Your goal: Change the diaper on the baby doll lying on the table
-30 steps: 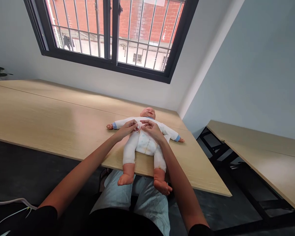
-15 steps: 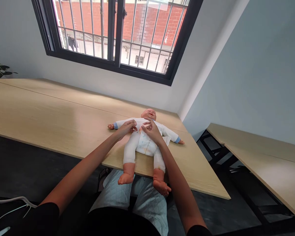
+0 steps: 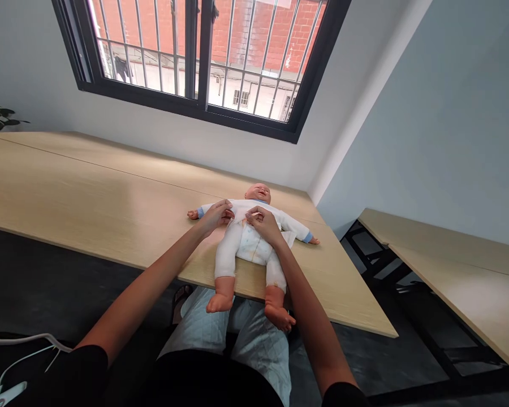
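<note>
A baby doll [image 3: 258, 192] lies on its back on the wooden table, arms spread, feet over the front edge. It wears a white baby shirt [image 3: 288, 221] with blue cuffs and a white patterned diaper [image 3: 253, 247]. My left hand [image 3: 219, 217] is closed in a pinch at the shirt's lower edge, on the left side of the doll's belly. Over the middle of the belly, my right hand [image 3: 263, 224] has its fingers curled together at the cloth just above the diaper. Its fingertips partly hide what they pinch. A loose white flap [image 3: 289, 237] sticks out beside my right wrist.
The wooden table [image 3: 89, 192] stretches far to the left beneath a barred window [image 3: 195, 56]. A second table [image 3: 449, 254] stands at the right, past a gap. Cables [image 3: 29, 342] hang at lower left, and a plant [image 3: 0, 117] shows at the far left.
My right hand's fingers, spread near the doll's chin before, have curled together over its belly. My left hand has shifted slightly left, apart from the right. The view has tilted slightly.
</note>
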Available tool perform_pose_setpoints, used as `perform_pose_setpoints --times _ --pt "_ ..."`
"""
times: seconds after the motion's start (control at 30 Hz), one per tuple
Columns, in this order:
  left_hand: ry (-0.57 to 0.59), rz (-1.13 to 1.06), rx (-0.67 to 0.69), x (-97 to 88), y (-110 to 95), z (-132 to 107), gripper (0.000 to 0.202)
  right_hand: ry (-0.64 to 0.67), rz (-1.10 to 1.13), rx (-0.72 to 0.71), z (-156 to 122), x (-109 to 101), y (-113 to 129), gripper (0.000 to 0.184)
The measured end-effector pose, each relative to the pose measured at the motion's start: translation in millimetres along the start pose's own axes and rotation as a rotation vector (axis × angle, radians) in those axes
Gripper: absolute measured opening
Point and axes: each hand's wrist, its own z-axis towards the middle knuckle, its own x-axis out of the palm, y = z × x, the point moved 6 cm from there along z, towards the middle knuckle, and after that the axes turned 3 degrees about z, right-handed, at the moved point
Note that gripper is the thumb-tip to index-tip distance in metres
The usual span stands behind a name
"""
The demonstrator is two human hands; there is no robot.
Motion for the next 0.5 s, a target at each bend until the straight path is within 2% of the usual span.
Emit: perform_pose_setpoints --times 0.13,0.27,0.4,0.5 --pt "-0.098 -0.043 0.028 -14.0 -2 4 0.026 -0.045 -0.111 0.056 3 -4 -5 0.024" --pt "-0.153 -0.014 0.069 -20.5 -4 5 0.028 -0.072 -0.289 0.14 29 0 -2 0.01" --pt "-0.122 0.089 0.138 -11.9 -10 3 0.026 0.052 -0.372 0.162 64 31 9 0.007" --pt "-0.054 0.195 0.186 0.9 -13 1 0.025 0.203 -0.354 0.192 77 56 12 0.006"
